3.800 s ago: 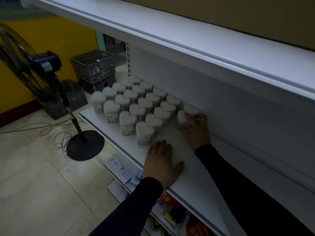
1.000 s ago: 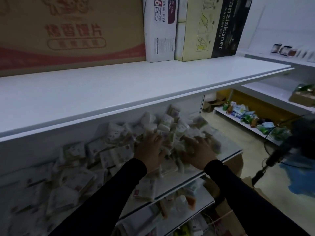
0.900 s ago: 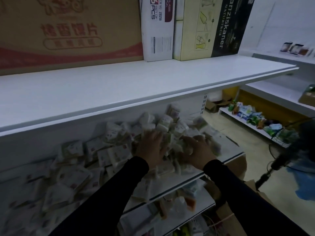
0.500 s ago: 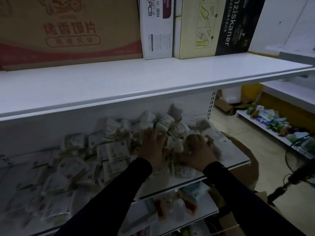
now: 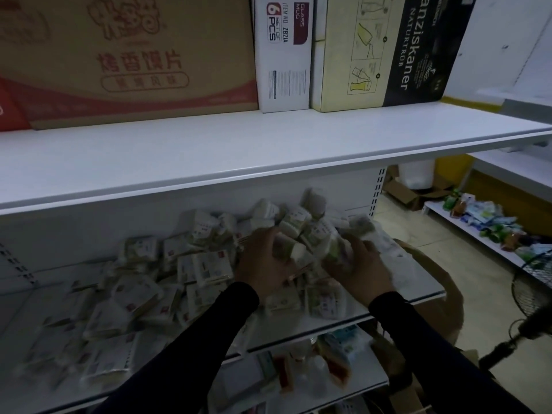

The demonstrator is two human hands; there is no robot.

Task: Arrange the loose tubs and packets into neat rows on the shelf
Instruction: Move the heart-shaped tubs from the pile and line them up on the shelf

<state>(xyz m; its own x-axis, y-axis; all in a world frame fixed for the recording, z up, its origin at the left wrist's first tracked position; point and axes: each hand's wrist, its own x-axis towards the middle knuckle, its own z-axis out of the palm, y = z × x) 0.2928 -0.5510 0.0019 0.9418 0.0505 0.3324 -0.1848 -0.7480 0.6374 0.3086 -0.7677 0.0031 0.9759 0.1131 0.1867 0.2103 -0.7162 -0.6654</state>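
A loose heap of white tubs (image 5: 295,222) and flat packets (image 5: 206,267) covers the middle shelf (image 5: 418,289). The tubs are piled at the right end against the back wall, and the packets spread out to the left. My left hand (image 5: 263,264) is in the tub pile, fingers curled round a white tub (image 5: 297,251). Just to its right, my right hand (image 5: 358,270) curls over another tub (image 5: 336,249). Motion blur hides the finger detail.
The upper shelf (image 5: 268,144) overhangs the pile and carries a cardboard box (image 5: 134,55), a glass-mug box (image 5: 283,55) and a black-and-yellow box (image 5: 388,49). A lower shelf (image 5: 328,363) holds goods. A standing fan (image 5: 531,282) is at right.
My view has left the neat row of heart-shaped tubs and now faces the loose pile. Over the last second both hands have stayed in the tubs and curled tighter round them.
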